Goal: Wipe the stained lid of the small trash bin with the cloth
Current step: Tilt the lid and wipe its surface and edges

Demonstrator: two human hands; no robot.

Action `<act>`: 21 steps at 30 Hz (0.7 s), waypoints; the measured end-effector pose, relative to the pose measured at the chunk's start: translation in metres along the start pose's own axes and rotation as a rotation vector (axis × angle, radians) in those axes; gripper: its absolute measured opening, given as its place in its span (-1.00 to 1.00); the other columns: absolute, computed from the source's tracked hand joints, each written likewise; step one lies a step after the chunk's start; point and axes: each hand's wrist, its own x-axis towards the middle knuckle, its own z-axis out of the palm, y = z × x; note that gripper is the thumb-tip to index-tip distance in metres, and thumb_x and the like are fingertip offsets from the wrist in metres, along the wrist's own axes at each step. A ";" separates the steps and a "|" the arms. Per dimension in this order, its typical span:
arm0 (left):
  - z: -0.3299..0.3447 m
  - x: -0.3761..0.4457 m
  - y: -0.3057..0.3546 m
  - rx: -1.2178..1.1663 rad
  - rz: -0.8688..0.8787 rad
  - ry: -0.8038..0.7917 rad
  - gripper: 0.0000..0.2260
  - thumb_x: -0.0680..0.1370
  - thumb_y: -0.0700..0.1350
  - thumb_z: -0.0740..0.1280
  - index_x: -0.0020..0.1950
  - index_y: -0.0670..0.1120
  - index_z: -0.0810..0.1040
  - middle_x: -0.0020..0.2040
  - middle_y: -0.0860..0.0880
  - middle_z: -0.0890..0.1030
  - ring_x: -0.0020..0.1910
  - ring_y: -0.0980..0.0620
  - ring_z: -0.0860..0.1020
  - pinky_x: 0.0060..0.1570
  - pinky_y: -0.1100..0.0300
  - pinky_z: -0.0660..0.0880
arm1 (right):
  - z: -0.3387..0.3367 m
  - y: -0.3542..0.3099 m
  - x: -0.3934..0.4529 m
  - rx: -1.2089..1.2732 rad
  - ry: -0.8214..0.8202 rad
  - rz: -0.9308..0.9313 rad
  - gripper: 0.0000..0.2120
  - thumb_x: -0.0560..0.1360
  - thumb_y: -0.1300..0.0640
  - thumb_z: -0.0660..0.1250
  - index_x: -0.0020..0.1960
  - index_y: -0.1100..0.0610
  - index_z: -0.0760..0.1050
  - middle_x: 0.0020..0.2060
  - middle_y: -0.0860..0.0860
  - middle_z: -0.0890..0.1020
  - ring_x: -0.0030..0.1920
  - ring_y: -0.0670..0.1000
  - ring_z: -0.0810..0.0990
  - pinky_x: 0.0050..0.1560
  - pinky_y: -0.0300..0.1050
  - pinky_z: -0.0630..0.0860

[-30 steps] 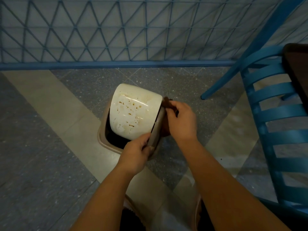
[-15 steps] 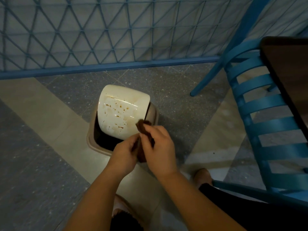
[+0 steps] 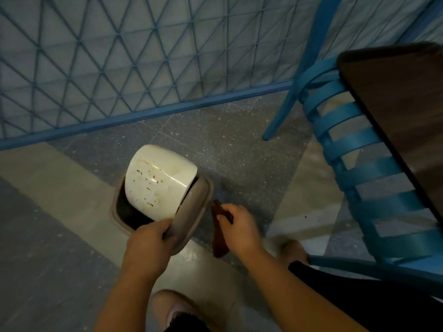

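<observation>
A small beige trash bin [image 3: 194,212] stands on the floor at the centre. Its cream swing lid [image 3: 158,185] is tilted up and speckled with brown stains. My left hand [image 3: 148,243] grips the bin's near rim, fingers curled over the edge. Just right of the bin, apart from it, my right hand [image 3: 239,228] pinches a dark brown cloth [image 3: 219,238], which hangs down limp toward the floor. The bin's inside looks dark below the lid.
A blue slatted chair [image 3: 354,149] stands at the right, partly under a dark table top [image 3: 402,111]. A blue lattice fence [image 3: 143,68] runs along the back. My feet [image 3: 172,305] are on the tiled floor below the bin.
My right hand has drawn the cloth away from the bin to the right, and the cloth now dangles. My left hand keeps its grip on the rim. The view has swung left.
</observation>
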 end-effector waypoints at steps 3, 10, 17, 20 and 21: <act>-0.013 -0.010 0.009 -0.082 -0.092 0.107 -0.93 0.50 -0.08 0.39 -0.08 0.10 0.60 -0.21 0.09 0.59 -0.21 0.08 0.53 -0.22 0.15 0.42 | -0.008 0.006 -0.007 0.082 0.041 0.032 -0.80 0.56 0.13 0.26 0.16 0.01 0.55 -0.03 -0.05 0.48 -0.04 -0.06 0.51 -0.06 -0.29 0.38; -0.030 -0.009 0.038 -0.065 0.073 0.484 -0.65 0.47 -0.03 0.40 0.26 0.02 0.52 0.25 -0.08 0.51 0.16 -0.06 0.47 0.14 -0.02 0.44 | -0.025 -0.005 -0.001 0.204 0.111 -0.028 -0.78 0.54 0.10 0.28 0.17 -0.03 0.54 0.02 -0.08 0.53 0.00 -0.11 0.53 0.04 -0.24 0.45; -0.008 0.015 0.051 0.171 0.223 0.353 -0.64 0.50 -0.01 0.35 0.31 0.10 0.51 0.46 -0.10 0.32 0.47 -0.16 0.22 0.42 -0.24 0.09 | -0.024 -0.004 0.011 0.238 0.137 -0.065 -0.78 0.51 0.13 0.31 0.15 -0.02 0.52 0.01 -0.12 0.58 -0.02 -0.18 0.54 -0.03 -0.36 0.42; -0.008 0.018 0.048 0.168 0.148 0.282 -0.59 0.49 0.00 0.37 0.34 0.16 0.47 0.50 -0.01 0.24 0.50 -0.06 0.12 0.46 -0.21 -0.05 | -0.020 -0.002 0.012 0.299 0.138 -0.025 -0.82 0.50 0.16 0.34 0.05 -0.06 0.47 -0.04 -0.12 0.59 -0.09 -0.21 0.55 -0.12 -0.43 0.44; -0.007 0.020 0.046 0.164 0.135 0.277 -0.58 0.50 0.00 0.36 0.36 0.18 0.44 0.51 0.01 0.21 0.51 -0.06 0.10 0.45 -0.23 -0.05 | -0.018 -0.003 0.013 0.314 0.137 -0.025 -0.82 0.49 0.16 0.34 0.02 -0.08 0.46 -0.05 -0.11 0.59 -0.11 -0.25 0.54 -0.16 -0.48 0.44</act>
